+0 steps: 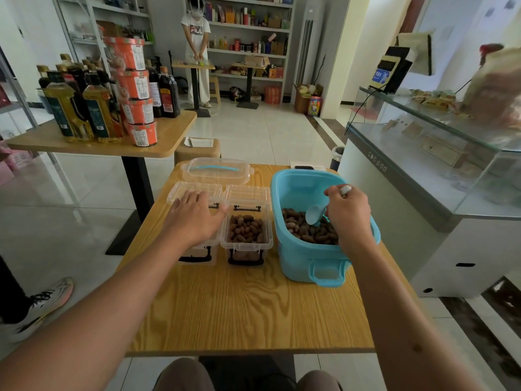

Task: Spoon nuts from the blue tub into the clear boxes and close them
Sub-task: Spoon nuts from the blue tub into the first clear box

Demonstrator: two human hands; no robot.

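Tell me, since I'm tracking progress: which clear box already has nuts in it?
The clear box right beside the blue tub; the left hand covers the other box.

Tiled floor; stocked shelves

A small shop is shown. Stocked shelves are seen at twelve o'clock, a glass display counter with a payment terminal at two o'clock, and bottles with price labels at ten o'clock.
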